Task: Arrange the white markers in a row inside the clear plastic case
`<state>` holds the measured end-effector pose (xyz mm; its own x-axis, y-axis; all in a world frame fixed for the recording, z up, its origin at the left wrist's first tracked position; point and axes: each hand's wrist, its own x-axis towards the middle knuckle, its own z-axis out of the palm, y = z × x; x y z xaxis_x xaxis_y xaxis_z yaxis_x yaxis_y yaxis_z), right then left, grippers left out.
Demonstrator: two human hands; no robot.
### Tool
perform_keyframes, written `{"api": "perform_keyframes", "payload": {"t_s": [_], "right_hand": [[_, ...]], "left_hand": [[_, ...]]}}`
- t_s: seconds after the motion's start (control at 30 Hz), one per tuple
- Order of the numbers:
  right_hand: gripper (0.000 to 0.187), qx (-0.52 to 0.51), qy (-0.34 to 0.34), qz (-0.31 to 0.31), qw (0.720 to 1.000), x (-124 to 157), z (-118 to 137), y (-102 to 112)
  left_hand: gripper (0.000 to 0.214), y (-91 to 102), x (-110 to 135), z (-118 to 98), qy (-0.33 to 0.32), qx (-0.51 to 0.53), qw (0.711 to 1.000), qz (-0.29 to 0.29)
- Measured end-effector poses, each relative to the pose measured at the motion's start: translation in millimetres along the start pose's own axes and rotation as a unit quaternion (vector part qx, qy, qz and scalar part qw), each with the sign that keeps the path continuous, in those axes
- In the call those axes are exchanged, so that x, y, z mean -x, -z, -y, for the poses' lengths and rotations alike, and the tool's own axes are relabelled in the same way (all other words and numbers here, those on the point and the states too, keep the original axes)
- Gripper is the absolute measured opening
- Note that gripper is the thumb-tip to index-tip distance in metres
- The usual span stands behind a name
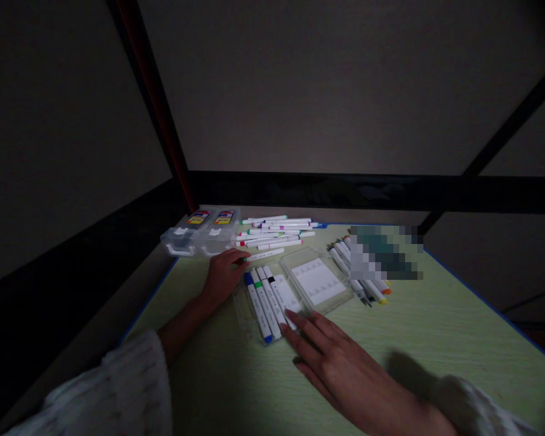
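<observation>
My left hand (223,275) pinches the green end of a slim white marker (269,254), which lies low over the table and points right. Just below it is an opened clear plastic case (241,310). Inside lie a blue-capped marker (258,307), a green-capped marker (267,304) and a black-banded marker (278,297), side by side, on the left half. My right hand (338,360) stretches its fingers over the case's front edge, fingertips resting at the lower ends of the markers. The case's other half (347,292) opens to the right and bears a printed white card (318,281).
Two clear handled boxes (181,236) with coloured labels stand at the back left. A loose pile of white markers (284,233) lies at the back. More markers (354,266) are bunched at the right, beside a pixelated patch. The green table (418,339) has a blue edge.
</observation>
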<state>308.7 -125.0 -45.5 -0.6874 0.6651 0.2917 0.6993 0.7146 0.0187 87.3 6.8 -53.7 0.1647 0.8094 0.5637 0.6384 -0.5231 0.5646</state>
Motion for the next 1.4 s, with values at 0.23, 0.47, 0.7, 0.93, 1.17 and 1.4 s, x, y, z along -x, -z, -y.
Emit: {"api": "perform_keyframes", "payload": {"t_s": [0.23, 0.47, 0.7, 0.93, 1.17, 1.4], "right_hand": [[0.042, 0.001, -0.006, 0.009, 1.000, 1.0, -0.3, 0.0], [0.041, 0.003, -0.006, 0.005, 1.000, 1.3, -0.3, -0.6], [0.041, 0.001, -0.006, 0.006, 1.000, 0.9, 0.0, 1.5], [0.046, -0.027, -0.017, 0.021, 0.999, -0.9, -0.3, 3.8], [0.054, -0.049, -0.004, 0.026, 0.998, -2.7, -0.9, 7.8], [0.065, -0.073, -0.037, -0.017, 0.997, 1.2, -2.3, 5.3]], "left_hand": [[0.015, -1.8, 1.5, 0.9, 0.040, 0.046, 0.998, -0.020], [0.011, -3.9, -0.2, 0.8, 0.115, 0.158, 0.979, -0.050], [0.013, -5.0, -1.0, -5.6, 0.163, 0.249, 0.954, -0.044], [0.019, -3.4, 1.6, -20.8, 0.203, 0.308, 0.929, -0.037], [0.019, -3.3, 6.3, -37.0, 0.235, 0.370, 0.898, -0.017], [0.019, -3.5, 13.7, -54.7, 0.247, 0.383, 0.890, 0.005]]}}
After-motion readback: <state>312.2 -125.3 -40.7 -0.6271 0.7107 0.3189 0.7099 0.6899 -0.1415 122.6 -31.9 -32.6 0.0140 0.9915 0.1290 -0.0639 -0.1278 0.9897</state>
